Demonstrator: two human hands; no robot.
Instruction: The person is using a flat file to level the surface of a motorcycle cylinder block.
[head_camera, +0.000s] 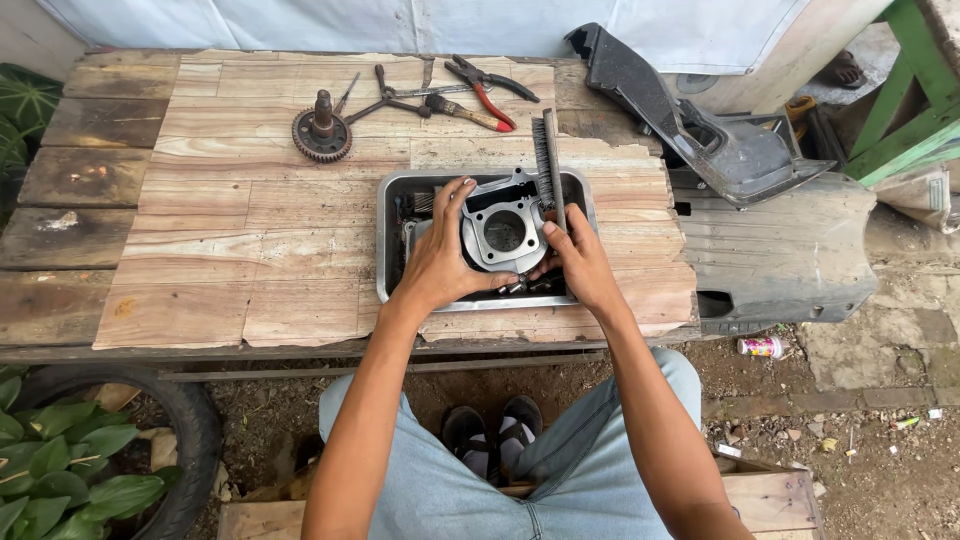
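Looking down, we see one engine cylinder block (503, 232) of dull grey cast metal, a squarish body with a round bore open through its middle and lugs at its corners. It sits inside a shallow rectangular metal tray (385, 215) with rounded corners and a thin raised rim, placed on the right half of the tabletop (220, 220).

Our left hand (440, 262) lies over the block's left side, fingers spread, thumb stretched along its lower edge, so its grip wraps the casting. Our right hand (580, 262) holds the block's lower right corner, fingers curled under it and thumb pointing up; whether it also pinches something small there, we cannot tell.

One wire brush (547, 165) with a slim handle and dark bristles leans on the tray's upper right rim, just beside the block. Small dark parts lie in the tray's bottom, too dim to count.

Pale, grainy planks with chipped edges, laid over darker weathered boards, make up the tabletop. At its far edge we count one toothed gear (322, 132) on a short shaft, rusty brown, one pair of pliers (490, 90) with red handles, and a few thin hand tools (400, 98) crossing each other. To the right, off the planks, rest two grey plastic body panels (740, 150), scuffed and dusty.
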